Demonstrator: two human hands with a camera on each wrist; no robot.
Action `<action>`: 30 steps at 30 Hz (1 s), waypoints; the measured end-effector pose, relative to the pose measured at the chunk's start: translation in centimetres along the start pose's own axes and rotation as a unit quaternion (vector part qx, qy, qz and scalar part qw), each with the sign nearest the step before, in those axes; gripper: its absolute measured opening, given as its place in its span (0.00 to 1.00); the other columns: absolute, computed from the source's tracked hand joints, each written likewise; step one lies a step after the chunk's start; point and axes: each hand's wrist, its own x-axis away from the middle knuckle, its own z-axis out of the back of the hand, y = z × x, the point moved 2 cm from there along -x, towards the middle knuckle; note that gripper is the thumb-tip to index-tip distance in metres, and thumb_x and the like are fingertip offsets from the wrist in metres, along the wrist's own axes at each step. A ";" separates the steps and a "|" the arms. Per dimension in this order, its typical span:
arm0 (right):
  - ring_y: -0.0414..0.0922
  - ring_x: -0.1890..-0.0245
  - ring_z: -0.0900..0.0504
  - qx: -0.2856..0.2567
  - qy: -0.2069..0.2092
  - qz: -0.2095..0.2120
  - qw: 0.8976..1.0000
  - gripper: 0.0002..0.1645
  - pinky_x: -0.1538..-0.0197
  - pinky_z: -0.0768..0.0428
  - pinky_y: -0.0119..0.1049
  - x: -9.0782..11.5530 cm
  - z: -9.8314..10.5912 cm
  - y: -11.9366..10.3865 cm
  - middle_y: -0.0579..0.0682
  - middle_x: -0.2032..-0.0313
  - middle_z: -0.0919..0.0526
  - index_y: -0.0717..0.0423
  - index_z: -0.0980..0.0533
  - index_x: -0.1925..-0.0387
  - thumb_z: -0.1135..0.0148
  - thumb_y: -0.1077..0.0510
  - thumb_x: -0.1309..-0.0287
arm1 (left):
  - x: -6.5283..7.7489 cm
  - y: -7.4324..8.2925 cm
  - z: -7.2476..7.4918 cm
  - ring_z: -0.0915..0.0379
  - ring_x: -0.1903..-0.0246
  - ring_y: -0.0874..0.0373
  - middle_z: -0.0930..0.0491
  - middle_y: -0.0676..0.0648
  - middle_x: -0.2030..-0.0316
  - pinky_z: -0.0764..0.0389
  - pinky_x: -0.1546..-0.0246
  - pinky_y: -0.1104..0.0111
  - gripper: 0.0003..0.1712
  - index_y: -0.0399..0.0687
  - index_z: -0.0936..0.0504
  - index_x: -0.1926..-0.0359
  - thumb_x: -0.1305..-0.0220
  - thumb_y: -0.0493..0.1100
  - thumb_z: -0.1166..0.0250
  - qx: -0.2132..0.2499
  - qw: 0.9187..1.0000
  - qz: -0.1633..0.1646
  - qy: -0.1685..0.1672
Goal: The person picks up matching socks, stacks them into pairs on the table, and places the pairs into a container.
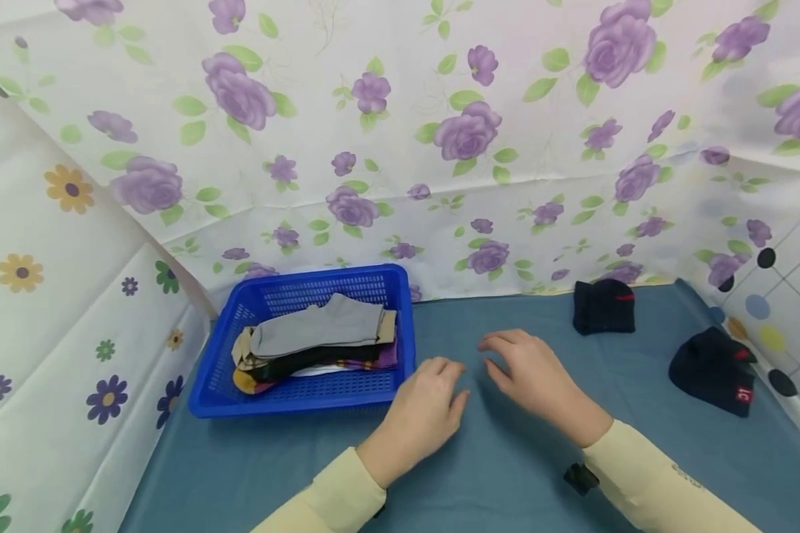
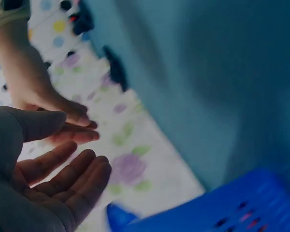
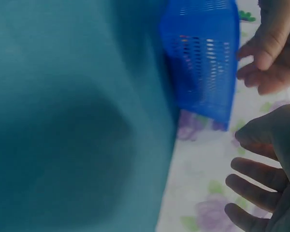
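My left hand [image 1: 421, 407] hovers by the near right corner of a blue plastic basket [image 1: 300, 406], fingers loosely bent and holding nothing. To its right, my right hand [image 1: 530, 374] is over the blue-green cloth, its fingers spread and relaxed with nothing in them. Inside the basket lie folded socks: a grey pair [image 1: 320, 326] on top, with beige, black and multicoloured ones beneath. In the left wrist view the left hand [image 2: 63, 179] has its fingers apart. The right wrist view shows the right hand [image 3: 266, 169] with separated fingers.
Two dark folded items with red marks lie at the right: one [image 1: 604, 306] near the back edge, another [image 1: 715, 370] by the right side. A blue-green cloth [image 1: 480, 474] covers the table. Flowered sheeting [image 1: 400, 148] hangs behind, with patterned sheets on both sides.
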 end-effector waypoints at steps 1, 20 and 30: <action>0.48 0.51 0.21 -0.002 -0.007 -0.006 1.000 0.15 0.52 0.22 0.48 0.4 -0.3 0.4 0.48 0.53 0.18 0.48 0.21 0.54 0.36 0.54 0.45 | 0.2 0.0 -0.6 0.25 0.56 0.59 0.22 0.50 0.57 0.20 0.57 0.67 0.16 0.48 0.22 0.51 0.38 0.49 0.39 -0.001 1.000 -0.004 -0.013; 0.75 0.34 0.57 0.046 -0.170 -0.236 0.956 0.43 0.42 0.48 0.72 0.5 -0.7 16.4 0.72 0.31 0.58 0.54 0.41 0.32 0.39 0.42 0.43 | 0.9 -0.7 -3.3 0.32 0.44 0.54 0.28 0.47 0.46 0.28 0.42 0.61 0.28 0.47 0.30 0.41 0.41 0.49 0.36 -0.006 0.999 0.024 -0.034; 0.70 0.40 0.37 0.050 -0.169 -0.243 0.954 0.31 0.44 0.36 0.66 2.3 -2.2 18.9 0.74 0.37 0.39 0.66 0.39 0.36 0.47 0.55 0.36 | 1.2 -0.9 -3.6 0.32 0.43 0.54 0.28 0.47 0.45 0.28 0.42 0.62 0.28 0.47 0.30 0.41 0.41 0.50 0.36 -0.007 0.998 0.031 -0.056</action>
